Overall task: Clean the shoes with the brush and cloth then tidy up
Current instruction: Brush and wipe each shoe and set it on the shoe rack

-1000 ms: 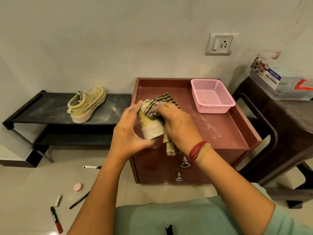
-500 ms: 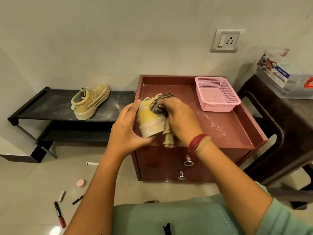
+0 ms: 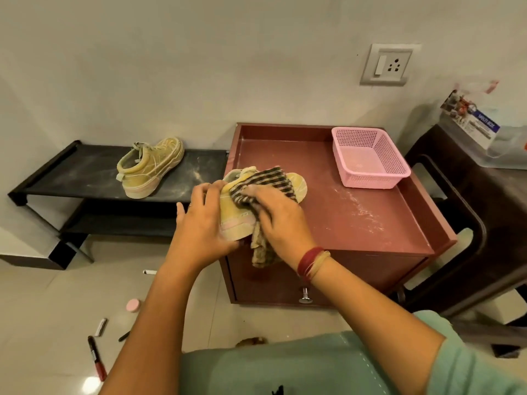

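PHOTO: Far left, a red marker (image 3: pixel 97 357) and other small bits lie on the floor (image 3: pixel 42 323) below a black shelf (image 3: pixel 71 172). On the shelf the second shoe (image 3: pixel 149 166) stands on its sole, streaked pale and, by my judgement, waiting its turn.

Centre frame, my left hand (image 3: pixel 204 226) grips the shoe (image 3: pixel 233 212) at heel and sole, fingers wrapped round it. I hold it at the front-left corner of the desk (image 3: pixel 342 238), toe over the desk top and heel out past the edge. Whether the toe rests on the wood I cannot tell. My right hand (image 3: pixel 285 220) clutches the checked cloth (image 3: pixel 268 182), bunched under the fingers and pressed onto the upper, with 1 loose end hanging down in front of the drawer (image 3: pixel 356 277).

To the right, white dust (image 3: pixel 359 209) is scattered across the desk. A pink basket (image 3: pixel 370 182) sits at the back-right corner, well apart from the work.

The step in hand is the wipe-down of shoe 1 of 2. To do it well, I judge, the left hand should brace the heel firmly so the shoe does not twist under pressure. The right should draw the cloth in short strokes from collar toward toe, turning to a fresh fold as it loads up. The seams and the pink band above the sole likely trap dust and want extra passes. The dangling end could snag, so gathering it into the palm would help.
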A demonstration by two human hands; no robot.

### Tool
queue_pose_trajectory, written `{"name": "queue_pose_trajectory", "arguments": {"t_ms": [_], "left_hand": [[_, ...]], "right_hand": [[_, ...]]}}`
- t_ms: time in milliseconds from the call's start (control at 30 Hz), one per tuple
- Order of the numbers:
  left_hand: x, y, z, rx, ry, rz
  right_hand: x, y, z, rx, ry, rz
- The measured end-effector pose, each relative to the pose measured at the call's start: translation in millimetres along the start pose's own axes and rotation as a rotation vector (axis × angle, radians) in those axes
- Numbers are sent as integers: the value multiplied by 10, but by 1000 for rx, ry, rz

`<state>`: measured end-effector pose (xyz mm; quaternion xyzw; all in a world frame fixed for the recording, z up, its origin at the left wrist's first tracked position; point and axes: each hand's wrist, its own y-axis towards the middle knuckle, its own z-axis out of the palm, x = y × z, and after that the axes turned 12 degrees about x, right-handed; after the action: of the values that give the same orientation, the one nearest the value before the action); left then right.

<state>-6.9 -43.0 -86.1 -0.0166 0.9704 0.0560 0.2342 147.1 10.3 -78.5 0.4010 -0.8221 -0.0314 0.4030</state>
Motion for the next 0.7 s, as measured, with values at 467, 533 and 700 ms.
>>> {"name": "queue_pose_trajectory", "arguments": {"t_ms": [467,533,700], "left_hand": [[3,-16,-54,-32,-81,52],[9,-21,-57,-28,-60,56],[-7,-41,-46,-19,-45,48]], "right_hand": [[-260,20,-3,144,-33,80],[-273,67,-45,11,30,207],[-172,24,-8,120,-6,59]]}}
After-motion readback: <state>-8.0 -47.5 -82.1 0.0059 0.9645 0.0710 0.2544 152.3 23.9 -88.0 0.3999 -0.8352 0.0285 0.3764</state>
